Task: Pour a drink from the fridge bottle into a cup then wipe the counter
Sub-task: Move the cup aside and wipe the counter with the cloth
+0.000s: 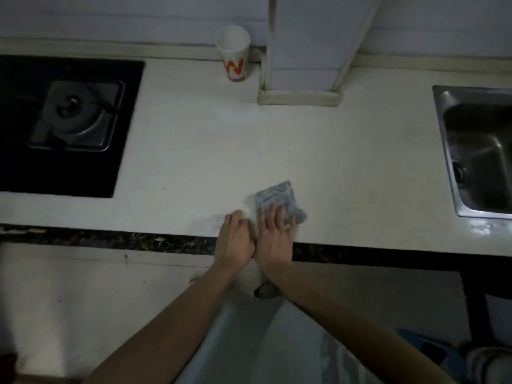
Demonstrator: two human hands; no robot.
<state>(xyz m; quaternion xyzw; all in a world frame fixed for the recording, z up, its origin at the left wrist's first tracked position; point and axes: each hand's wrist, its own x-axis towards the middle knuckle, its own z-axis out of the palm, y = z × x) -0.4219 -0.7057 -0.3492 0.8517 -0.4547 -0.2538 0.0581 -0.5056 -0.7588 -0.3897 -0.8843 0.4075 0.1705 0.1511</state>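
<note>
**Cloth pinned near the desk's front edge**

The right hand point(274, 236) lies flat on the near part of a folded grey cloth point(279, 198). Its fingers are straight and slightly spread, pressing the cloth to the white desk point(207, 151) without gripping it. The left hand point(235, 239) rests on the desk just beside it, the two hands touching. Its fingers are loosely bent and hold nothing. Both wrists cross the dark front edge.

The cloth sits close to that edge, between the hob point(63, 120) on the left and the sink point(482, 151) on the right (each well apart from it). Open desk lies to its left, right and back. The cup point(234, 56) stands upright at the back edge, just left of a boxed column point(302, 51) that juts forward onto the desk.
</note>
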